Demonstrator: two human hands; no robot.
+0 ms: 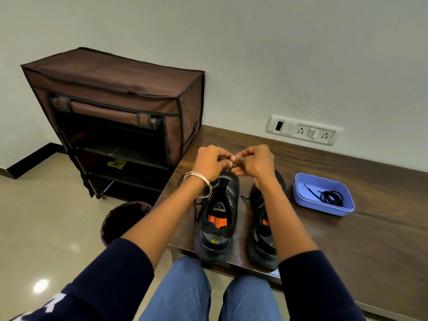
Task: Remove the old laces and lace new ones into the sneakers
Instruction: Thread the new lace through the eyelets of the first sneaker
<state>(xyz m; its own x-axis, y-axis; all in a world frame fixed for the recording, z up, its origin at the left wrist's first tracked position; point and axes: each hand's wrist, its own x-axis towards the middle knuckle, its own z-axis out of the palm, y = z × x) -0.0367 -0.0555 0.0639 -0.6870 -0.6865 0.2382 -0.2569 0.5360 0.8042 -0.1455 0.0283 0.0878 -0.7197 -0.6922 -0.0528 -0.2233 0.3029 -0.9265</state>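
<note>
At far left we saw a brown fabric shoe rack [120, 107] standing on the tiled floor with its front flap rolled up, its shelves open to reach, and a dark bin [122, 222] just beside the table's corner, probably placed to take the discarded laces. On the wooden table [347, 239] a pair of black sneakers sat side by side, heels toward us, so the lacing faced away and up toward the hands. The left sneaker [217, 228] still carried a dark lace [196, 205] trailing loose down its outer side; the right sneaker [261, 230] was partly hidden by the forearm.

Above the toes, the left hand [212, 162], bangles on its wrist, and the right hand [254, 162] met fingertip to fingertip, fingers of both curled tight in a pinch. We judged they were working a lace end or knot, though whatever they held was too small to make out.

At right, a blue tray [301, 193] held a coil of black laces [330, 196], near the shoes yet clear of them, within easy reach of the right hand.
</note>
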